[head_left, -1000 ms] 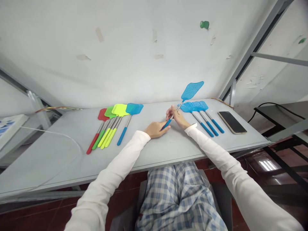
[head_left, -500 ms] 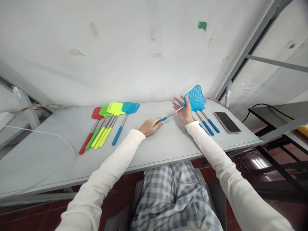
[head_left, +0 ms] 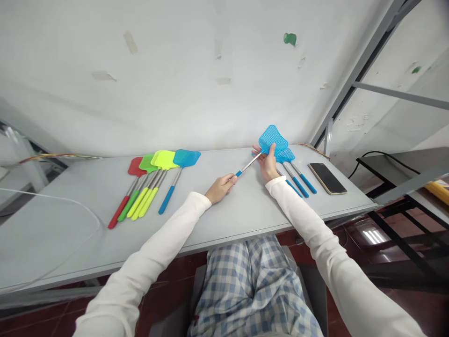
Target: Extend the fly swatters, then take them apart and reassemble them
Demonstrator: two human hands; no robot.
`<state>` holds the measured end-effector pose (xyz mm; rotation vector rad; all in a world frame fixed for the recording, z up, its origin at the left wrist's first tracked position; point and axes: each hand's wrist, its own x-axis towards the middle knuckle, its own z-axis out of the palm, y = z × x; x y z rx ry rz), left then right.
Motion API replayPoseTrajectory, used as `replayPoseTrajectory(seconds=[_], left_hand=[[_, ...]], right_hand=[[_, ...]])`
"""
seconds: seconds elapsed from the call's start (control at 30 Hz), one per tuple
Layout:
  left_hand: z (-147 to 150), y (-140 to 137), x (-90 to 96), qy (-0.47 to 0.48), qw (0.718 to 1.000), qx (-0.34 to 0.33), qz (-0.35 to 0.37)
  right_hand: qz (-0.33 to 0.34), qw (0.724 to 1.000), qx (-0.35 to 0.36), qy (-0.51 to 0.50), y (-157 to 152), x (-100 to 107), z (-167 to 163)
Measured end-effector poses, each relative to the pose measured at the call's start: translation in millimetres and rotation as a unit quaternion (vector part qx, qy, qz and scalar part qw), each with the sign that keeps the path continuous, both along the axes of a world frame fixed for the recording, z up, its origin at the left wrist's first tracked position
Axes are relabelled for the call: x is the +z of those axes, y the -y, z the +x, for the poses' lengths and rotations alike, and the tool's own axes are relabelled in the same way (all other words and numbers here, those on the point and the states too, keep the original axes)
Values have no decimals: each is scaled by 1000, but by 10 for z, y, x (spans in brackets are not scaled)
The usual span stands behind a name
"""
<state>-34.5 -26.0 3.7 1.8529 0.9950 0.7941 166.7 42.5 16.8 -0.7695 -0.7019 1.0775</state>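
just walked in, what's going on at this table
A person's left hand grips a blue fly swatter by its handle, with the right hand at the base of its head. More blue swatters lie on the table at right, beside a phone; red, green, yellow and blue ones lie at left.

Handle [head_left: 239, 173] partly hidden (left hand [head_left: 220, 188]), sleeves [head_left: 140, 274] cropped

Soft, even light covered the wall [head_left: 157, 107] and surface [head_left: 231, 215]; the floor [head_left: 171, 281] lay dim below the front edge, with glare [head_left: 373, 237] near the front right corner.
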Motion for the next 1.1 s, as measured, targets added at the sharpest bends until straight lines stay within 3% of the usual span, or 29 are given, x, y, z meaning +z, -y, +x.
replayPoseTrajectory(seconds=[0.17,0.5,0.6,0.73,0.87,0.97,1.1], left_hand=[[57,41,-10,-1,999,33,10],[5,-31,0,36,999,27,-31],[48,-34,-16,50,998,34,-32],[119,-13,-27,64,997,43,-23],[71,-14,20,-44,998,44,17],[-52,-80,87,-208,958,131,145],[-301,-228,155,-358,841,339,223]], right_hand=[[8,998,-43,45,-48,-71,-28],[-19,996,11,89,135,-51,-187],[-30,993,54,102,191,3,-211],[-4,978,163,131,276,12,-319],[-40,963,196,179,278,-21,-338],[-99,965,154,185,252,17,-225],[-135,949,192,211,302,78,8]])
